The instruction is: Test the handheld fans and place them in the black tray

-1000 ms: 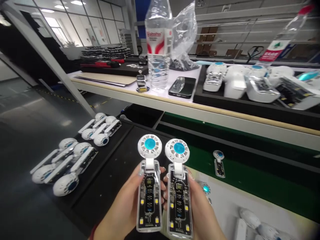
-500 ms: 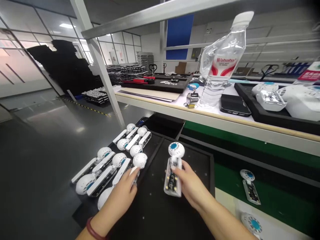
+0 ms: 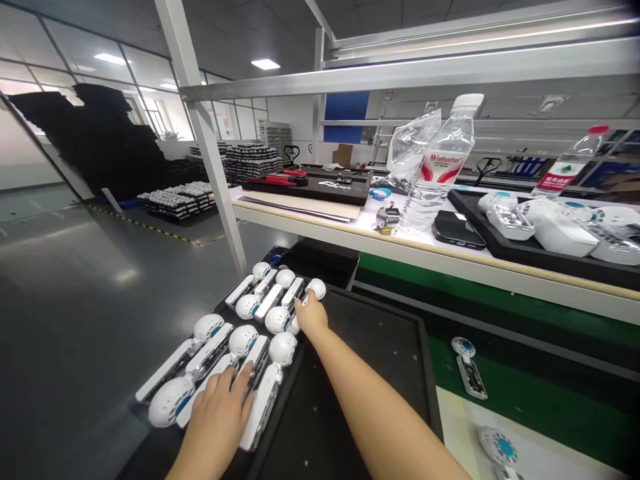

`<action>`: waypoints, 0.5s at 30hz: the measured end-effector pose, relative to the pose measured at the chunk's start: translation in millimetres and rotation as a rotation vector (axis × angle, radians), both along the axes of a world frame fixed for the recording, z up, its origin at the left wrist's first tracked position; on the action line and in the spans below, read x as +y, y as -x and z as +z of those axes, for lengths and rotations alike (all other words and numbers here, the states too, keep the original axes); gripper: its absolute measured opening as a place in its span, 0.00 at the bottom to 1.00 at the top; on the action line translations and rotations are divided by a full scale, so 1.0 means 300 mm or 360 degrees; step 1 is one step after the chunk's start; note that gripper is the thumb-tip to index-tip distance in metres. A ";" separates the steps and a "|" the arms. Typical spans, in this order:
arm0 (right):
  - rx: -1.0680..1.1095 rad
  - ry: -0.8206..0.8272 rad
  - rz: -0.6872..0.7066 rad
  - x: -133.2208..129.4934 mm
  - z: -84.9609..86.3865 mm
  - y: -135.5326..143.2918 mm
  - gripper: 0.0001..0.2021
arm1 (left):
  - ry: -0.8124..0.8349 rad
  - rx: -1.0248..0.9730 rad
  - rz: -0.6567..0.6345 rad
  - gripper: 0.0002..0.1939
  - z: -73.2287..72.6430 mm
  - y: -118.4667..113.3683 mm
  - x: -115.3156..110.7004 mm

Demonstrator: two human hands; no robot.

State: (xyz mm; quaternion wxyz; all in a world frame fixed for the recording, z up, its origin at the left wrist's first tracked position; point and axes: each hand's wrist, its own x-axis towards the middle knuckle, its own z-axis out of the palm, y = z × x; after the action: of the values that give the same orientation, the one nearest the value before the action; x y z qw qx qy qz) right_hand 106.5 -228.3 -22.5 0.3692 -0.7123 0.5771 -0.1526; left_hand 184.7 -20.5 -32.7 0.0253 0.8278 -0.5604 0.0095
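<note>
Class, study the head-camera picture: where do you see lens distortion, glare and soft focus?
Head view: the wide lens bows the shelf rail and splays the upright post; ceiling lights glare off the grey floor; the water bottle label is readable, yet the far stacks are soft; the left hand and right hand on the handheld fans look fairly sharp.

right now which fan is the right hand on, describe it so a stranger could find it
On the black tray below the workbench, find the farther cluster of white handheld fans. The right hand rests on the fan at that cluster's right edge, the only one there under fingers.
</note>
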 end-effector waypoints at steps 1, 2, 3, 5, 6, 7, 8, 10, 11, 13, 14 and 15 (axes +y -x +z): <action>0.0081 0.0028 0.0027 -0.006 -0.005 -0.004 0.24 | -0.0053 0.0023 0.0009 0.23 -0.006 -0.014 0.002; 0.0152 0.0057 0.0055 -0.012 -0.010 -0.007 0.23 | -0.0109 0.0045 -0.0002 0.24 -0.011 -0.025 0.004; 0.0213 0.0083 0.0085 -0.017 -0.012 -0.009 0.22 | -0.0155 0.0049 -0.0022 0.25 -0.014 -0.031 0.004; 0.0310 0.0126 0.0142 -0.027 -0.014 -0.014 0.21 | -0.0159 -0.0010 -0.0036 0.27 -0.016 -0.031 0.005; 0.0349 0.0139 0.0166 -0.031 -0.013 -0.016 0.21 | -0.0118 -0.0042 -0.0028 0.26 -0.015 -0.026 0.008; 0.0382 0.0146 0.0190 -0.034 -0.011 -0.018 0.21 | -0.0063 -0.0054 -0.0018 0.24 -0.013 -0.019 0.011; 0.0410 0.0151 0.0209 -0.037 -0.009 -0.019 0.21 | -0.0004 -0.0052 -0.0005 0.22 -0.013 -0.010 0.017; 0.0447 0.0157 0.0236 -0.040 -0.005 -0.019 0.21 | 0.0058 -0.0024 -0.0020 0.21 -0.017 0.005 0.033; 0.0456 0.0161 0.0245 -0.040 -0.003 -0.018 0.21 | 0.0054 -0.0021 -0.0045 0.21 -0.023 0.010 0.043; 0.0457 0.0168 0.0258 -0.038 -0.003 -0.016 0.20 | 0.0041 -0.0064 -0.0105 0.21 -0.041 0.012 0.063; 0.0451 0.0170 0.0264 -0.036 -0.004 -0.016 0.20 | 0.0046 -0.0100 -0.0130 0.19 -0.051 0.010 0.071; 0.0440 0.0172 0.0270 -0.034 -0.005 -0.016 0.20 | 0.0060 -0.0135 -0.0147 0.18 -0.061 0.006 0.079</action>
State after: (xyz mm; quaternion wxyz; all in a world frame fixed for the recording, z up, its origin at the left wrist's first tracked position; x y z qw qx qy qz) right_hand 111.4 -238.4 -24.0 0.2590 -0.7915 0.5510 -0.0524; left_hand 182.8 3.1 -50.9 0.0176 0.7992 -0.5984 0.0541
